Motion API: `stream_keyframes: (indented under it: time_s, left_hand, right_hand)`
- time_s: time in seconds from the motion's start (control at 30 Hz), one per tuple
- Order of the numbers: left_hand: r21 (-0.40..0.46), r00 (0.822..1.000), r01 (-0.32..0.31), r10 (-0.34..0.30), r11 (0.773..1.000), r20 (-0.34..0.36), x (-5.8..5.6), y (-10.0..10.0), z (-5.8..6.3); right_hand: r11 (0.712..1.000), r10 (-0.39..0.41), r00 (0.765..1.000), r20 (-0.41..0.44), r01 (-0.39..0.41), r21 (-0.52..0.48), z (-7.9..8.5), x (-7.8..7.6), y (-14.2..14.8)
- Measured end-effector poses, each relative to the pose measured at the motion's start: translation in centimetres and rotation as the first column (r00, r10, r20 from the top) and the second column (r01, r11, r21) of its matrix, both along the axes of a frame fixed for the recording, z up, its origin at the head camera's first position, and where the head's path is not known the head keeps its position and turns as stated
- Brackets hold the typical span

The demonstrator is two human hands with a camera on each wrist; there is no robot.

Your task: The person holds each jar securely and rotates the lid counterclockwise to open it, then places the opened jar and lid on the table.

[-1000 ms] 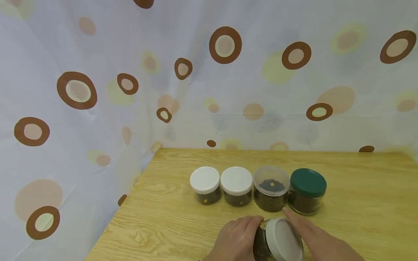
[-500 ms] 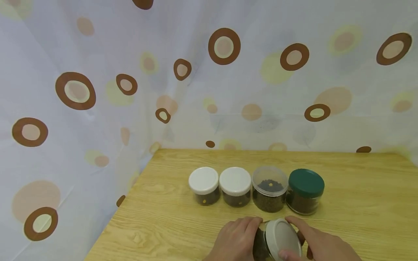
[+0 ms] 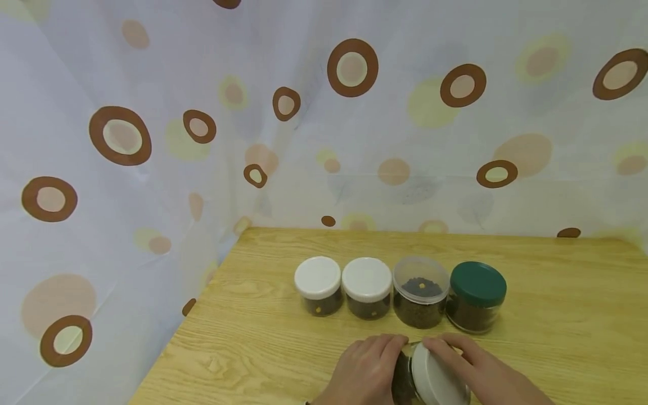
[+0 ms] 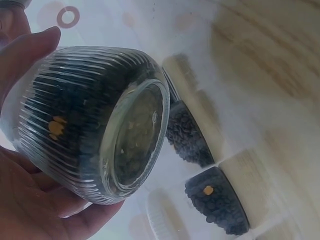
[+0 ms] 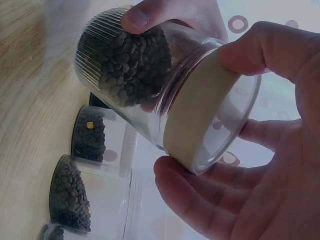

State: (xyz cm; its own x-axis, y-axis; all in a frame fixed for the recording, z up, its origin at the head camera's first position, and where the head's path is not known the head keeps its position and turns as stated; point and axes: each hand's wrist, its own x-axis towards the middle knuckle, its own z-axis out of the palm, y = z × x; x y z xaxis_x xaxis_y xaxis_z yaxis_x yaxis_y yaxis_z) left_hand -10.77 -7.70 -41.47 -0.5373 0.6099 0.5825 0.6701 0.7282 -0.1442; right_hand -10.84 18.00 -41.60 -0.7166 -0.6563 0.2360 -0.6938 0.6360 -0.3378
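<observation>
Tilted over the front of the table is a ribbed clear jar (image 4: 75, 120), part filled with dark seed-like pieces and a small yellow bit. My left hand (image 3: 361, 371) grips its body, thumb on one side and fingers round the other in the left wrist view. A pale screw lid (image 5: 202, 107) sits on the jar's mouth. My right hand (image 3: 486, 365) holds this lid by its rim, thumb on one edge and fingertips on the opposite edge in the right wrist view. The jar's lower part falls outside the head view.
Behind the hands, several jars stand in a row on the wooden table (image 3: 243, 337): two white-lidded jars (image 3: 317, 278) (image 3: 367, 279), a translucent-lidded jar (image 3: 420, 306) and a green-lidded jar (image 3: 477, 283). A spotted curtain (image 3: 395, 129) hangs behind and at left.
My right hand has gone from flat fingers beside the lid to fingers round its rim, shifting left over it. The left hand and jar keep nearly the same place.
</observation>
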Motion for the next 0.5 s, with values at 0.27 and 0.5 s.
stream_keyframes:
  time_s: [0.27, 0.5]
  left_hand:
    - [0.038, 0.999, 0.022, -0.023, 0.999, 0.044, 0.0, 0.1, 0.5]
    - [0.031, 0.993, 0.02, -0.024, 0.999, 0.113, 0.1, 0.0, 0.6]
  right_hand:
    - [0.992, -0.108, 0.99, 0.086, 0.102, 0.073, 1.5, 0.7, -0.3]
    - [0.978, -0.206, 0.952, 0.225, 0.197, 0.064, 1.9, 1.4, -0.6]
